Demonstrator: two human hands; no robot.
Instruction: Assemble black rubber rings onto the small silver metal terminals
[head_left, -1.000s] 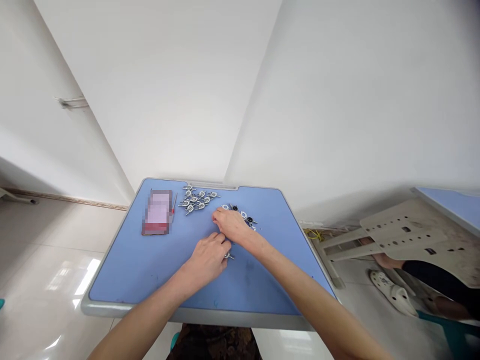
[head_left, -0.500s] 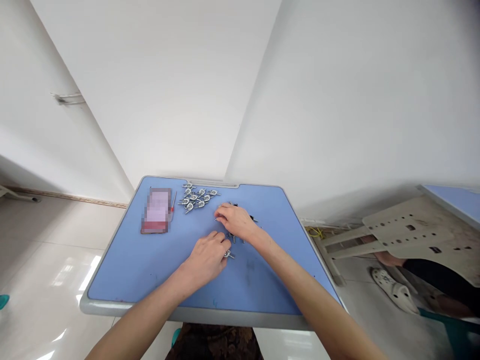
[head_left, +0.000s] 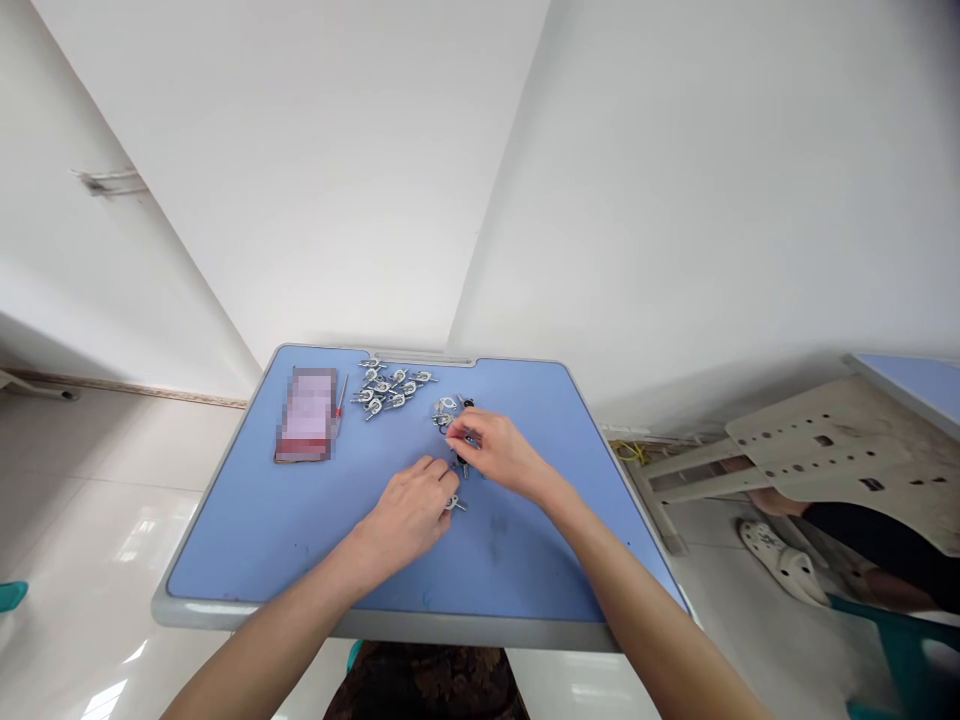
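Note:
My left hand [head_left: 417, 500] rests low over the middle of the blue desk, its fingers closed on a small silver metal piece [head_left: 454, 503] whose end sticks out to the right. Just above and to the right, my right hand [head_left: 491, 447] has thumb and fingertips pinched together; what they grip is too small to make out. Around its fingers lie small silver rings and plates [head_left: 445, 408] and black-headed pieces [head_left: 466, 402], partly hidden under the hand. Several silver metal pieces [head_left: 388, 388] form a pile at the desk's back, left of centre.
A phone [head_left: 307, 415] with a blurred screen lies at the desk's left, beside a thin red-and-clear tool [head_left: 340, 410]. A wall stands behind the desk [head_left: 247, 540]. At right are another desk [head_left: 911, 385] and a person's leg with a pale clog [head_left: 780, 560].
My right hand has shifted right and slightly down, uncovering silver pieces behind its fingertips. My left hand stays nearly in place on its piece. The view has shifted slightly.

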